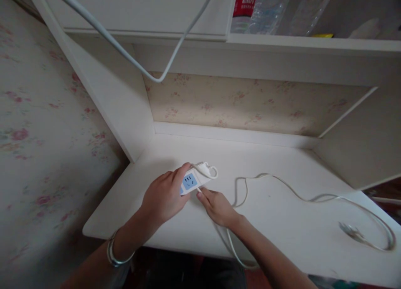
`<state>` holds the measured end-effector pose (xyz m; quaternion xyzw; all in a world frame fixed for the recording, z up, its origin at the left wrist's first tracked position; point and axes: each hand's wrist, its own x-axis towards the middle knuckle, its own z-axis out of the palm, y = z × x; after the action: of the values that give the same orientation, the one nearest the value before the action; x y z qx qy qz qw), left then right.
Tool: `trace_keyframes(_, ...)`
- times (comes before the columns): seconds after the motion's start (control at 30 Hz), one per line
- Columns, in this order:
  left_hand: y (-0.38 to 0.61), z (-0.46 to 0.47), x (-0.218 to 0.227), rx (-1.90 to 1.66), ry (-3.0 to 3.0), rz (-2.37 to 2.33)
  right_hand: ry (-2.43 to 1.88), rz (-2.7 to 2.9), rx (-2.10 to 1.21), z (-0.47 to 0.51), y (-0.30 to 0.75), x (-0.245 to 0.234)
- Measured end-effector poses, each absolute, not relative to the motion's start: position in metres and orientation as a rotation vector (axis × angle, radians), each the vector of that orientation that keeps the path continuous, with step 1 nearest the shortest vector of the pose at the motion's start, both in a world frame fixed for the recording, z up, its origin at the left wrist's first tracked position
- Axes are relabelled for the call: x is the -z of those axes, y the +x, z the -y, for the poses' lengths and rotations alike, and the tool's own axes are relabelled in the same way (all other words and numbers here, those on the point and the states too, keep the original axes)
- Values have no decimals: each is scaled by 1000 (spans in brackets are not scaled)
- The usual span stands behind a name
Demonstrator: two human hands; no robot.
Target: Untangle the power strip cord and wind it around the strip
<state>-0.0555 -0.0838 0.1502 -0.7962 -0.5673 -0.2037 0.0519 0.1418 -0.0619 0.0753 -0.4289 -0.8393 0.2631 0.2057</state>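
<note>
Left hand [164, 195] clamped round strip [191, 181], near-left on desk [282, 222]. Right hand [218, 206] pinches cord [282, 183] beside it. Strip probably light, rigid, smooth; grip body. Cord limp, likely snags.

A left hand [164, 197] grips a white power strip [191, 181] with a blue socket face on a white table [282, 222], while the right hand [217, 206] pinches a thin cable beside it. A white cord [313, 197] trails right across the table; bottles [266, 9] stand on the far shelf.
</note>
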Motion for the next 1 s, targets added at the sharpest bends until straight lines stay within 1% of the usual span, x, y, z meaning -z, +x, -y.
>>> trace_keyframes(0.1,-57,73,-143,521,-2400,1757,-1231,2533,-339,73,143,-89)
trace_keyframes(0.27,-50,72,-128,345,-2399,1789,-1037,2656,184,66,158,-111)
trace_keyframes(0.37,-44,79,-122,229,-2444,1770,-901,2644,343,54,168,-123)
trace_keyframes(0.47,-35,88,-120,120,-2589,1712,-752,2624,393,46,171,-130)
trace_keyframes(0.57,-26,97,-125,36,-2783,1622,-628,2592,330,42,167,-130)
trace_keyframes(0.67,-19,107,-140,1,-2997,1452,-642,2503,156,39,164,-126)
trace_keyframes(0.83,-20,121,-173,77,-3152,1286,-709,2314,-282,33,167,-119)
trace_keyframes(0.93,-22,128,-187,150,-3252,1248,-832,2158,-538,33,167,-113)
trace_keyframes(1.0,-23,131,-191,250,-3260,1274,-951,2103,-639,34,165,-106)
